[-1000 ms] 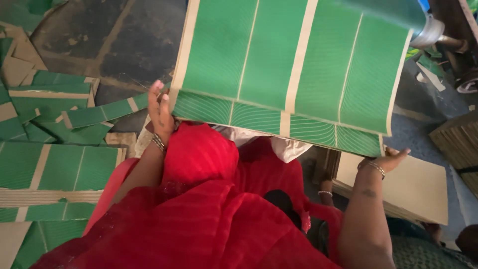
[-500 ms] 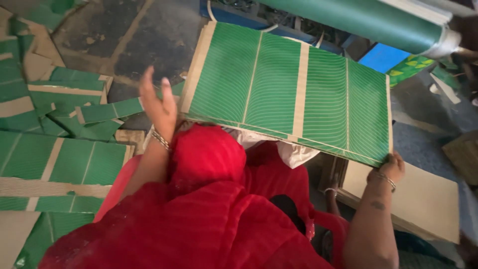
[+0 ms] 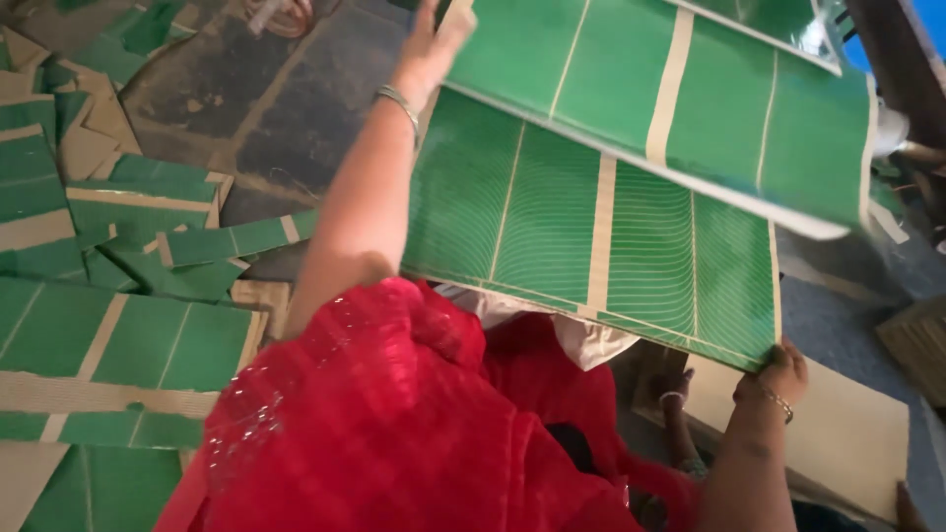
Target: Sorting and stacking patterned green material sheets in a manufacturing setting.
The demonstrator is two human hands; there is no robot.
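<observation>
The left hand (image 3: 434, 44) is raised high at the top of the view, its grip closed on the left edge of an upper green sheet (image 3: 690, 89), a stiff card printed green with pale tan stripes that tilts across the upper right of the picture. The fingers curl over that edge, with the thumb side facing the camera, and a thin metal bangle (image 3: 399, 103) sits on the wrist just below. Beneath this card lies a lower green sheet (image 3: 591, 236), also green with tan bands and fine pale curved lines, sloping down toward the right; the upper card overlaps its top edge. The right hand (image 3: 783, 374) holds the lower right corner of this second sheet, its grip pinched shut on the corner from below, with a bracelet (image 3: 778, 402) on the wrist. So each sheet meets a hand at an edge or corner only, the broad faces hanging free between the two hands. A red garment (image 3: 394, 424) fills the lower middle of the view. To the left, on the dark floor (image 3: 256, 108), many green card offcuts (image 3: 118, 335) lie scattered and overlapping. At the lower right a plain tan board (image 3: 847, 443) lies flat, just below the right hand.
</observation>
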